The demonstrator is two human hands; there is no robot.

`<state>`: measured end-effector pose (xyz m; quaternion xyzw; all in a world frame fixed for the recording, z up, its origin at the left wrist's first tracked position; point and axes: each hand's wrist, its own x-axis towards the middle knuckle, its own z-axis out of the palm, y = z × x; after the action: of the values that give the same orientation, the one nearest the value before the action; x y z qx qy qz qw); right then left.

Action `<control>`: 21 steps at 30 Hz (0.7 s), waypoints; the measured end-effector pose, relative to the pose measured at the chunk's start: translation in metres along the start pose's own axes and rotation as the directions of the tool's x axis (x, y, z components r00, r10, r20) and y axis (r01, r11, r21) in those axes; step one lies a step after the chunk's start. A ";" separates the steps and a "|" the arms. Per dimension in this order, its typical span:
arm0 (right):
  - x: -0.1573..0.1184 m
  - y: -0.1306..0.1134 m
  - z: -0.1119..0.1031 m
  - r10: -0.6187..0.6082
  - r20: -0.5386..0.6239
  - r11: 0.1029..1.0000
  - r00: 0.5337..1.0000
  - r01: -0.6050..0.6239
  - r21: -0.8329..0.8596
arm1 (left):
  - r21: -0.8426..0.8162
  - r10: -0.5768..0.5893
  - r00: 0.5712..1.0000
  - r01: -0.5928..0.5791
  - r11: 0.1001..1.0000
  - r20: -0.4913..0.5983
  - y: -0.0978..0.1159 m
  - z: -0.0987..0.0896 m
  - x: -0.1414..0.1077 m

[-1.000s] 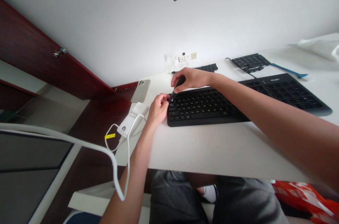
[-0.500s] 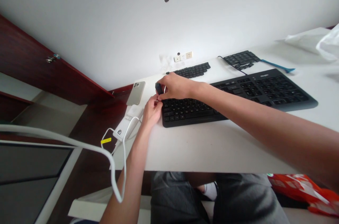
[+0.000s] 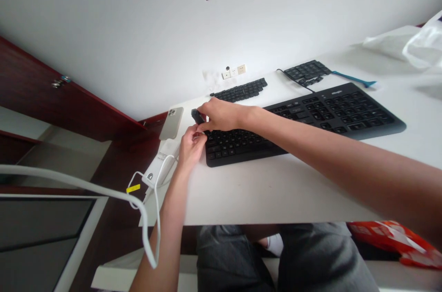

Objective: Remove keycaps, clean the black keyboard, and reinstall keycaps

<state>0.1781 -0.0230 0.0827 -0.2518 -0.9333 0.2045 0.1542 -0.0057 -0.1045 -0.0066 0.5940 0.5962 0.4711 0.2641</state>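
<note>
A black keyboard (image 3: 248,143) lies at a slant on the white desk, with bare key positions at its right end. At its left end my right hand (image 3: 221,114) is closed around a short, dark, block-ended object (image 3: 197,116); the object's lower part is hidden by the fingers. My left hand (image 3: 192,145) touches the keyboard's left edge just below, its fingertips pinched together against the right hand's. Whatever the left fingers may hold is too small to see. Behind the keyboard sit rows of loose black keycaps (image 3: 241,91) and a second group of keycaps (image 3: 305,72).
A blue pry tool (image 3: 355,78) lies by the second keycap group. On the left are a phone (image 3: 171,123), a white power strip (image 3: 160,163) and a looping white cable (image 3: 143,218). A white plastic bag (image 3: 410,48) rests at the far right. Wall sockets (image 3: 234,72) are behind.
The whole view has shifted slightly, so the desk appears further left. Both hands stay at the keyboard's left end, and the dark object stays in my right hand, tilted a little more.
</note>
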 end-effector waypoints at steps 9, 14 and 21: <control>0.002 -0.002 0.007 -0.044 -0.062 0.999 0.997 0.042 -0.030 | -0.052 -0.016 1.000 0.017 0.999 0.020 0.007 -0.004 -0.003; 0.000 0.007 -0.002 -0.058 -0.040 0.996 0.998 0.060 0.067 | 0.100 0.027 1.000 -0.028 0.995 0.011 0.014 -0.001 -0.005; 0.002 0.000 0.003 -0.009 -0.052 1.000 0.999 0.007 -0.029 | 0.199 0.069 0.998 -0.068 0.978 0.002 0.014 -0.003 -0.006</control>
<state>0.1756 -0.0232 0.0804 -0.2557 -0.9328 0.1836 0.1758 -0.0013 -0.1128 0.0054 0.6364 0.6203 0.4194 0.1853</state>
